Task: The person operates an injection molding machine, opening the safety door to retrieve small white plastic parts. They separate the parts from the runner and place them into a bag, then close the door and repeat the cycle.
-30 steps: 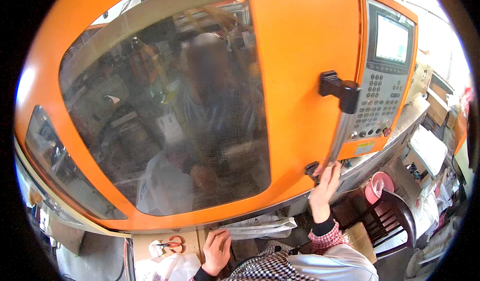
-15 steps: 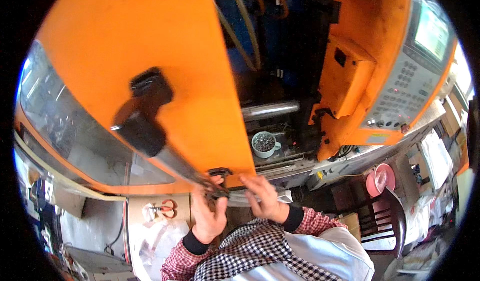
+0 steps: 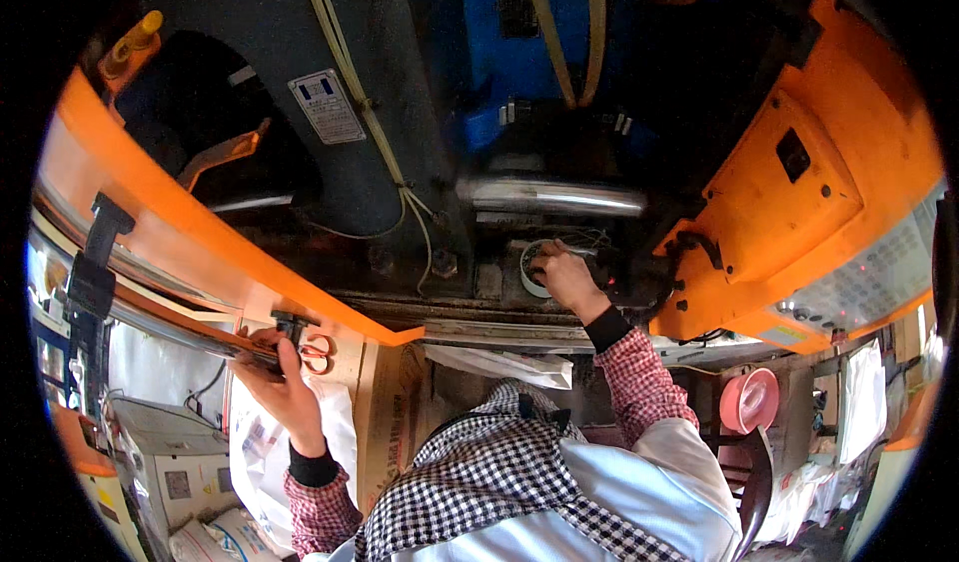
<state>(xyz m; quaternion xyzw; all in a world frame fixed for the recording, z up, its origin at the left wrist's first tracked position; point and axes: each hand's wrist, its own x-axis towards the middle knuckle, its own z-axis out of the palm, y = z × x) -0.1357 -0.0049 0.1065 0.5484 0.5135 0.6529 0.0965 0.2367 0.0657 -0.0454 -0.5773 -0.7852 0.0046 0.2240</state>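
Note:
My left hand (image 3: pixel 285 390) is closed around the black door handle (image 3: pixel 290 322) at the lower edge of the orange sliding door (image 3: pixel 240 262), at left. The door stands slid back, and the dark inside of the machine shows. My right hand (image 3: pixel 569 280) reaches over the sill into a pale mug (image 3: pixel 531 280) on the machine's ledge. Its fingers are bent together down at the mug's opening. Their tips, and whatever they grip in there, are hidden. A shiny metal bar (image 3: pixel 559 197) lies just beyond the mug.
An orange control housing (image 3: pixel 789 182) with a keypad panel bounds the right side. Red-handled scissors (image 3: pixel 318 352) and a white plastic bag (image 3: pixel 335 422) lie near my left forearm. A pink basin (image 3: pixel 749 400) sits by a dark chair (image 3: pixel 759 472) at the right. Hoses hang inside.
The orange door has slid left with my left hand on its handle, uncovering the machine's inside. My right hand has left the door's edge and moved forward into the mug.

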